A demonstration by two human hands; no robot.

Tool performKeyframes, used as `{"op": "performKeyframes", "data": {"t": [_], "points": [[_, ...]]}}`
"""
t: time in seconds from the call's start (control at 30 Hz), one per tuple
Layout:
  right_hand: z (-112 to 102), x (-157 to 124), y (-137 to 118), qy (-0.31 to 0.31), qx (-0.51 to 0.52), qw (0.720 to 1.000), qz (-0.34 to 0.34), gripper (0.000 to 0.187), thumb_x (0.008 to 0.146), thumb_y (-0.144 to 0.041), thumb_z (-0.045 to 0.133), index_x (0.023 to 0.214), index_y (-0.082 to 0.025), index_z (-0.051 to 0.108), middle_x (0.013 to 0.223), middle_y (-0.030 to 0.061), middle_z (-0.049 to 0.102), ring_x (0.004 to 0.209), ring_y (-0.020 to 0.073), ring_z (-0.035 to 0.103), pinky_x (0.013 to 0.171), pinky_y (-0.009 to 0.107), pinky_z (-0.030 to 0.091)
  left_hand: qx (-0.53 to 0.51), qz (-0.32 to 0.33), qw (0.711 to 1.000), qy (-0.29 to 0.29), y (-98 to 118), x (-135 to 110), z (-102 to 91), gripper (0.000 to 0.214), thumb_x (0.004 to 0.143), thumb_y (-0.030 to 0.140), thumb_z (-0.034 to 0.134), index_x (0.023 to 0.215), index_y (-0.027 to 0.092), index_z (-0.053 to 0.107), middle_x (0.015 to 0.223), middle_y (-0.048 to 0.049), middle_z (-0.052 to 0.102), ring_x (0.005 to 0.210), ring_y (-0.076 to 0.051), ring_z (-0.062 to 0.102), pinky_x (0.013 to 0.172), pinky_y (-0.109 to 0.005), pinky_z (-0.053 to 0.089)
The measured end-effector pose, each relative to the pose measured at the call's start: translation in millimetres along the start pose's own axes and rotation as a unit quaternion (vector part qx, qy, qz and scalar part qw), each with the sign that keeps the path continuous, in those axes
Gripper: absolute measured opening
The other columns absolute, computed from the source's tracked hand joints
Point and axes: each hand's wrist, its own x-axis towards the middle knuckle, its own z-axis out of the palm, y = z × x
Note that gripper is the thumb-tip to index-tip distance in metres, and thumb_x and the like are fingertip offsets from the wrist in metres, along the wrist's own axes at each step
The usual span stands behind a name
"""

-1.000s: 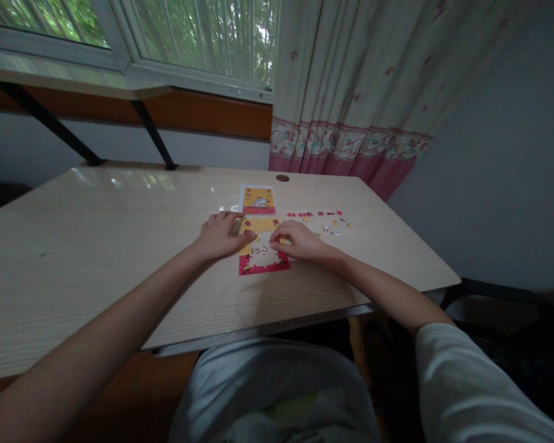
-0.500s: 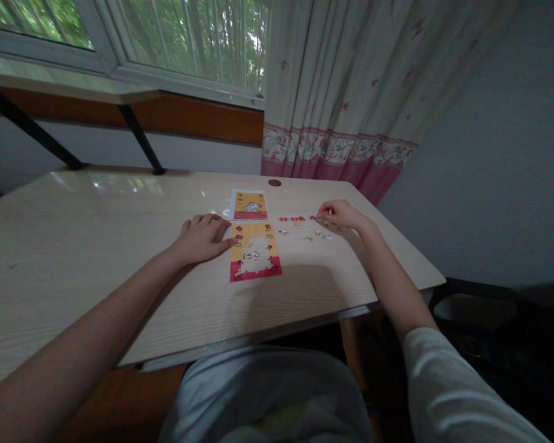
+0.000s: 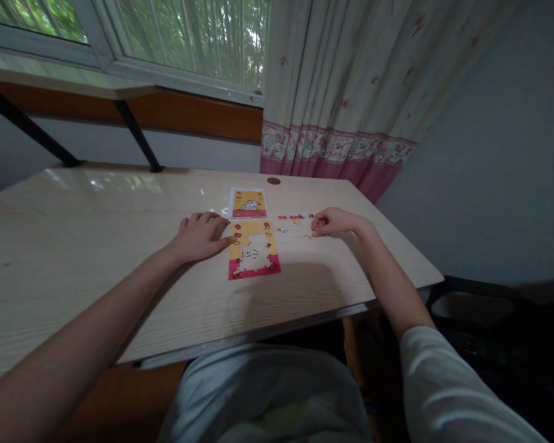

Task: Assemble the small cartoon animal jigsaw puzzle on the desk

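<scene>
View from above my own arms, read from the left edge of the tabletop (image 3: pixel 74 246) to the right. My left forearm crosses the near left part of the tabletop. My left hand (image 3: pixel 200 237) lies palm down and flat, fingers spread and gripping nothing, a little right of the middle; its fingertips touch the left border of the puzzle (image 3: pixel 253 249).

The puzzle is a yellow rectangle with a pink strip along its near side and a pale, unfilled patch in its centre. It lies flat, closer to the far edge than to the near one. Just beyond it, toward the far edge, lies the reference card (image 3: pixel 248 203), and beyond that the cable hole (image 3: pixel 273 181) sits close to the far edge.

Right of the puzzle, the loose pieces (image 3: pixel 295 217) are strewn in a short row, apart from it. My right hand (image 3: pixel 335 223) rests at the right end of that row, fingers curled inward with the tips pinched together; I cannot tell whether a piece is between them.

Behind the far edge are the window (image 3: pixel 189 37) and, further right, the curtain (image 3: pixel 351 92).
</scene>
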Motion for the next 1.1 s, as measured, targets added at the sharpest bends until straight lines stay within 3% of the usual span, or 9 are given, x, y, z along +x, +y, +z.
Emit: {"op": "performKeyframes", "data": {"t": [0.17,0.4,0.67,0.77,0.87,1.1], "points": [[9.9,4.9,-14.2,-0.024,-0.047,0.998,-0.022,0.022,0.069,-0.029,0.071,0.084,-0.014,0.071,0.067,-0.0006,0.062,0.059,0.0101,0.051,0.056,0.023,0.036,0.003,-0.008,1.000,-0.004,2.6,-1.3,-2.2,0.069,0.080,0.066,0.040,0.128,0.020,0.059,0.138,-0.0157,0.050,0.126,-0.042,0.042,0.101,-0.058,0.033],[13.0,6.2,-15.3,-0.010,-0.076,0.996,-0.051,0.018,0.068,-0.022,0.069,0.085,-0.015,0.068,0.072,0.0006,0.062,0.064,0.0119,0.051,0.059,0.023,0.038,0.004,-0.007,1.000,-0.005,3.6,-1.6,-3.1,0.069,0.080,0.066,0.039,0.128,0.020,0.058,0.138,-0.0160,0.050,0.127,-0.041,0.041,0.102,-0.057,0.033],[17.5,9.1,-19.3,-0.040,0.045,0.995,-0.080,0.017,0.072,-0.025,0.066,0.085,-0.014,0.066,0.066,-0.0022,0.059,0.060,0.0097,0.048,0.057,0.022,0.037,-0.024,0.002,0.999,0.049,7.3,-2.5,-3.3,0.060,0.081,0.058,0.043,0.122,0.019,0.063,0.132,-0.0151,0.055,0.122,-0.039,0.045,0.100,-0.055,0.035],[27.4,13.0,-32.9,-0.002,0.122,0.986,-0.113,0.020,0.077,-0.031,0.063,0.087,-0.014,0.066,0.070,-0.0008,0.061,0.063,0.0093,0.050,0.059,0.022,0.038,-0.097,0.030,0.993,0.063,13.5,-2.2,-6.4,0.044,0.081,0.050,0.046,0.102,0.019,0.071,0.114,-0.0126,0.065,0.111,-0.033,0.054,0.097,-0.050,0.040],[41.7,18.3,-53.7,0.040,0.186,0.971,-0.147,0.024,0.078,-0.035,0.063,0.087,-0.013,0.067,0.072,0.0005,0.062,0.065,0.0096,0.051,0.060,0.023,0.038,-0.222,0.087,0.970,0.038,26.7,-3.4,-8.8,0.034,0.080,0.045,0.049,0.082,0.019,0.071,0.091,-0.0097,0.070,0.091,-0.024,0.061,0.090,-0.042,0.046],[71.6,27.6,-87.2,0.055,0.264,0.945,-0.188,0.029,0.075,-0.032,0.070,0.096,-0.013,0.066,0.069,-0.0016,0.060,0.061,0.0089,0.051,0.058,0.022,0.039,-0.360,0.121,0.925,-0.006,57.7,-10.7,-9.9,0.025,0.074,0.039,0.058,0.075,0.018,0.073,0.080,-0.0078,0.071,0.080,-0.022,0.064,0.082,-0.038,0.051]]}}
